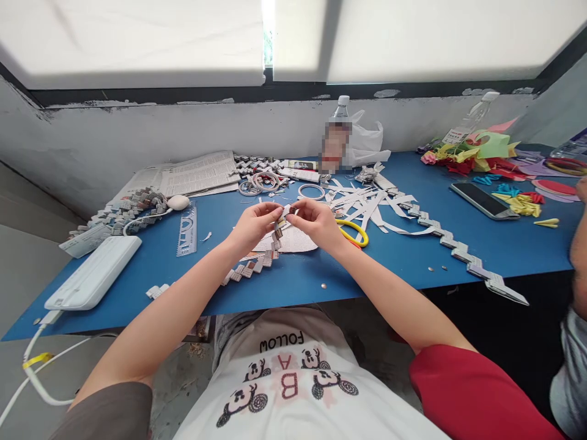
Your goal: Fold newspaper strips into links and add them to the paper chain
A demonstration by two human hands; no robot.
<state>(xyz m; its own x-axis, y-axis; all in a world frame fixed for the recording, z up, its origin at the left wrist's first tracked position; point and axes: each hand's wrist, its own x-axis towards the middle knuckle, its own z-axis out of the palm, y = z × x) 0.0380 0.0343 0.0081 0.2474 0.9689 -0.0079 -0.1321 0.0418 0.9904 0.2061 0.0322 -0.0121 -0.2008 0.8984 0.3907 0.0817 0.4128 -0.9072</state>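
Note:
My left hand [254,223] and my right hand [315,222] meet above the blue table [495,244], both pinching the top end of a folded paper chain [257,264]. The chain hangs from my fingers and trails down to the left across the table. Under my hands lies a sheet of printed paper [293,242]. Just right of my right hand rest yellow-handled scissors [355,231].
A white power bank [94,272] with cable sits at left, next to a clear ruler [188,230] and newspapers [197,173]. Cut paper strips [367,205], a long paper chain [463,253], a phone [483,200], coloured paper pieces [481,153] and a bottle [337,137] lie beyond. Another person's arm [578,244] is at right.

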